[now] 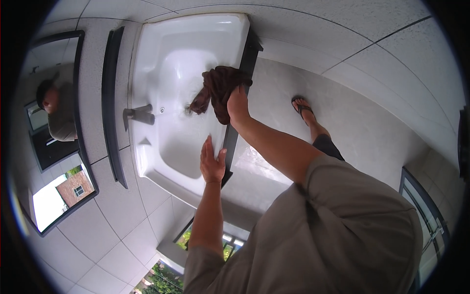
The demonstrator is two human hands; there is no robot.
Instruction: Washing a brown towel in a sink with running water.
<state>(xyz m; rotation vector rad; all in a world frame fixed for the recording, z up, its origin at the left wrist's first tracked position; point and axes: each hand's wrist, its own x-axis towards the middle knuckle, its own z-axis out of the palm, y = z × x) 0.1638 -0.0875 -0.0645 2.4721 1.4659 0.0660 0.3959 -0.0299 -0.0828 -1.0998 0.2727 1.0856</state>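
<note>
Brown cloth [223, 88] over sink [169, 27]
My right grip [238, 105] clutches it, three o'clock, likely so drips land inside; my left grip [212, 167], five o'clock, is empty.

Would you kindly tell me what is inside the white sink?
Part of the brown cloth, held by the right hand, hangs into the basin; whatever lies directly beneath the cloth is covered.

Soft daylight fills the room around me; left of the bare right hand's [238, 105] grip, glare glints off the glossy white ceramic basin [183, 139]; far left, the black-framed rectangular mirror [58, 147] burns white in one patch; below the grip, the smooth grey floor [279, 108] shines; farthest out, pale wall tiles [401, 63] curve into blackness.
</note>
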